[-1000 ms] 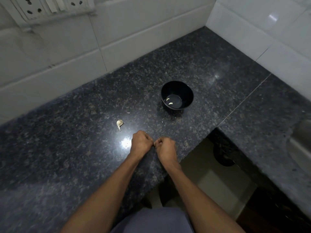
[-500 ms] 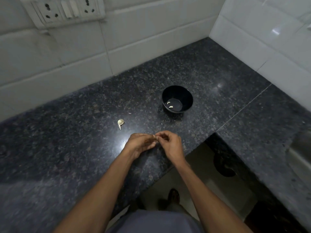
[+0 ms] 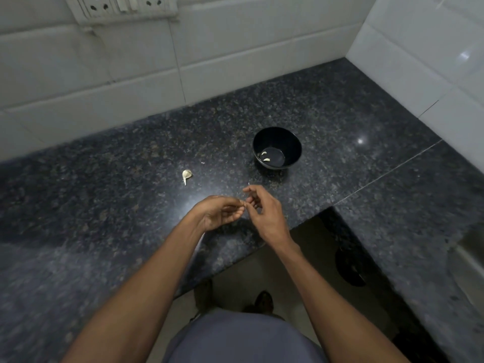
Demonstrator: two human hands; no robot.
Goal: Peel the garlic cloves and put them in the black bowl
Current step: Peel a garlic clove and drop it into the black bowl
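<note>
Both hands hover close together above the front edge of the dark speckled granite desk (image 3: 327,106). The left hand (image 3: 222,212) is turned palm-up with its fingers (image 3: 235,205) curled inward, the tips drawn toward the thumb. At those tips something tiny and pale shows, probably the garlic clove being peeled, but it is too small to make out clearly. The right hand (image 3: 264,213) sits just beside the left, its fingers (image 3: 251,191) curled and its thumb and forefinger pinched near the left fingertips; a thin pale sliver that may be a bit of skin sticks up from the right fingertips.

Ahead of the right fingers and slightly to their right stands the small round black bowl (image 3: 277,148), upright on the desk, with two pale peeled garlic cloves (image 3: 264,156) lying on its bottom. Ahead and to the left of the left fingers, well apart from the bowl, a single unpeeled whitish garlic clove with a papery tail (image 3: 186,175) lies on the desk.

Beyond everything rises a white tiled wall (image 3: 235,56) carrying a white switch and socket plate (image 3: 120,6).
</note>
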